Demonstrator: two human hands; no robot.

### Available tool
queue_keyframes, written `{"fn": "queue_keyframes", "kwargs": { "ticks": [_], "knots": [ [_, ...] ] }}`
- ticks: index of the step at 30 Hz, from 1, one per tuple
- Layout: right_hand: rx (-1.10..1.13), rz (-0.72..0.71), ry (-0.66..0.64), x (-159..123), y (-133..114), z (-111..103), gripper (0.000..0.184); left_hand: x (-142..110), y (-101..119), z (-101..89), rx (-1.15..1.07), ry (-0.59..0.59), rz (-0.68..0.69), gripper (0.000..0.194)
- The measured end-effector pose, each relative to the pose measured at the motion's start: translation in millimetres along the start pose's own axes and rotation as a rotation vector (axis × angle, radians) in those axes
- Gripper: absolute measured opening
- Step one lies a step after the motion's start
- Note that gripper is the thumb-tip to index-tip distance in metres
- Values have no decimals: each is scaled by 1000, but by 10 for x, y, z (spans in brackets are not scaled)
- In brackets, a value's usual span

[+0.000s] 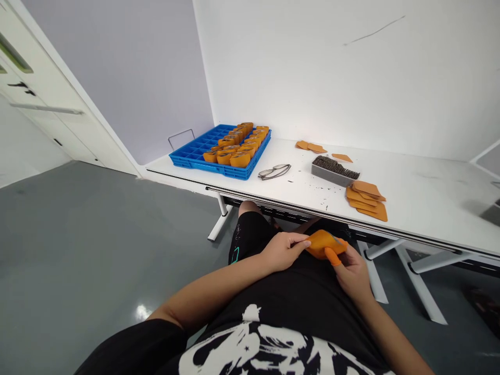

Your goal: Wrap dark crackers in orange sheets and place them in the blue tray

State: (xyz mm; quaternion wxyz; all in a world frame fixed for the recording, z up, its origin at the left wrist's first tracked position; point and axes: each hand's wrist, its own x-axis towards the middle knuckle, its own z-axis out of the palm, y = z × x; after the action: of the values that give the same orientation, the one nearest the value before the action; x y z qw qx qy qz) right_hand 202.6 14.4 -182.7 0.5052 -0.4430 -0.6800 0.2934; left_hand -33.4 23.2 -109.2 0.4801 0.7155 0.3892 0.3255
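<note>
Above my lap, both hands hold one orange pouch (321, 244) that looks like leather. My left hand (282, 251) pinches its left end between thumb and fingers. On the right side, my right hand (352, 271) grips it, with orange finger cots on the thumb and at least one finger. A small greyish patch shows near the pouch's upper right edge; its inside is hidden. Closest on the table is a stack of flat orange pieces (367, 200). Beside that stack, a grey box (332, 176) is packed with thin dark pieces.
A blue divided tray (189, 156) at the table's left holds rows of orange pouches (238, 156). Eyeglasses (274, 172) lie right of it. More flat orange pieces (311, 147) lie near the wall. Dark specks dot the white table (422, 192), whose front edge runs before my knees.
</note>
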Motion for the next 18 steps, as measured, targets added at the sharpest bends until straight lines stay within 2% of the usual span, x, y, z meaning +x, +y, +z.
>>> {"fn": "queue_keyframes", "kwargs": {
  "ticks": [6, 12, 18],
  "knots": [
    [-94, -87, -71, 17, -180, -71, 26, -8, -55, -1, 86, -69, -40, 40],
    [-124, -181, -105, 26, -210, -61, 25, 16, -96, 10, 102, -92, -28, 42],
    [-85, -178, -107, 23, -249, -46, 24, 5, -110, 2, 71, -115, -42, 37]
  ]
}}
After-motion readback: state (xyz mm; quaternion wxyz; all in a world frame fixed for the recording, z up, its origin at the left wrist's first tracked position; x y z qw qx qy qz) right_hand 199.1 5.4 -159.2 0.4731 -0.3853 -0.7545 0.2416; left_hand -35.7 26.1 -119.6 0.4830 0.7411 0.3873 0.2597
